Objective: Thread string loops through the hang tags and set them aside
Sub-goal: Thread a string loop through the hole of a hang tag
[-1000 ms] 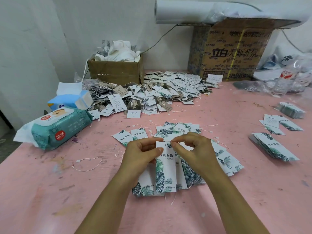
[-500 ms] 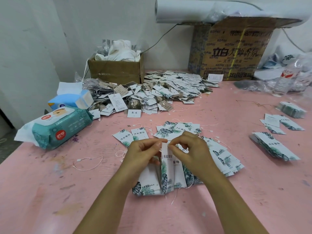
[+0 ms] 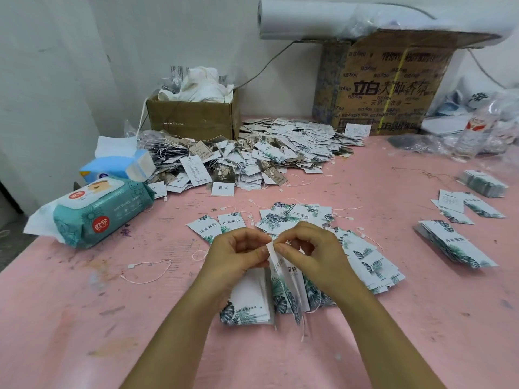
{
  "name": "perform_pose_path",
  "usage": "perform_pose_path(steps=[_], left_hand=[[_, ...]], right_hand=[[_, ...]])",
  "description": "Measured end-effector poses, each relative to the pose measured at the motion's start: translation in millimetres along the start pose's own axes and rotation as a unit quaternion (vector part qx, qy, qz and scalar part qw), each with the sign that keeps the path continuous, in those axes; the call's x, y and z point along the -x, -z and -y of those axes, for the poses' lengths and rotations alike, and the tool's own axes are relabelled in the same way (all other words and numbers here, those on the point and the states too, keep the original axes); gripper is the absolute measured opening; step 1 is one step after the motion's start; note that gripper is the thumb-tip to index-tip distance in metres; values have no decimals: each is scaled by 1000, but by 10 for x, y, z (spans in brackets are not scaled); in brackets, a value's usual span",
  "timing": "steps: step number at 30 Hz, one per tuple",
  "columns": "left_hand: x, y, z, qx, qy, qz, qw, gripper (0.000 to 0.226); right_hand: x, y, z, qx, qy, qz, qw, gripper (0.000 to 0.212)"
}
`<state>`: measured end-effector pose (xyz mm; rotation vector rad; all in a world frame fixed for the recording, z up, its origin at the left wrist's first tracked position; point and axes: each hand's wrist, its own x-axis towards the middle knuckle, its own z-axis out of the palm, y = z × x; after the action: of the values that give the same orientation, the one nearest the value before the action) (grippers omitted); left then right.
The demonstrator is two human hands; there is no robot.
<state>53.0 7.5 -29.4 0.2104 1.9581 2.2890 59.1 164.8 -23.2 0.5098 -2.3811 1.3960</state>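
My left hand [image 3: 238, 256] pinches the top edge of a small set of white hang tags with green leaf print [image 3: 286, 279], held upright above the pink table [image 3: 84, 318]. My right hand [image 3: 311, 254] pinches at the same top edge, fingertips meeting the left ones; a thin white string hangs below the tags [image 3: 304, 329]. More leaf-print tags lie fanned under and behind my hands [image 3: 373, 265]. A loose string loop [image 3: 146, 273] lies to the left.
A big heap of strung tags [image 3: 252, 155] fills the back, with two cardboard boxes [image 3: 193, 119] [image 3: 384, 85] behind it. A wipes pack [image 3: 92, 209] and tissue box [image 3: 120, 164] sit at left. Stacked tags [image 3: 455, 245] lie at right, plastic bags at far right.
The held tags have turned from facing me to edge-on, fanning apart. Both hands stayed in place, fingertips closing together at the tags' top edge.
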Motion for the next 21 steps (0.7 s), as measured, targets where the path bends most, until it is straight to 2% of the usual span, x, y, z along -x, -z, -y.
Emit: perform_pose_path(steps=[6,11,16,21], left_hand=[[8,-18,-18,2,-10,-3,1000,20],[3,-32,-7,-27,-25,-4,999,22],[-37,-31,24,-77,-84,-45,992,27],[-57,-5,47,-16,-82,-64,994,22]], right_hand=[[3,-22,-63,10,3,27,1000,23],[4,-29,-127,59,-10,72,996,17],[3,6,-131,61,-4,51,997,16],[8,0,-145,39,-31,14,999,18]])
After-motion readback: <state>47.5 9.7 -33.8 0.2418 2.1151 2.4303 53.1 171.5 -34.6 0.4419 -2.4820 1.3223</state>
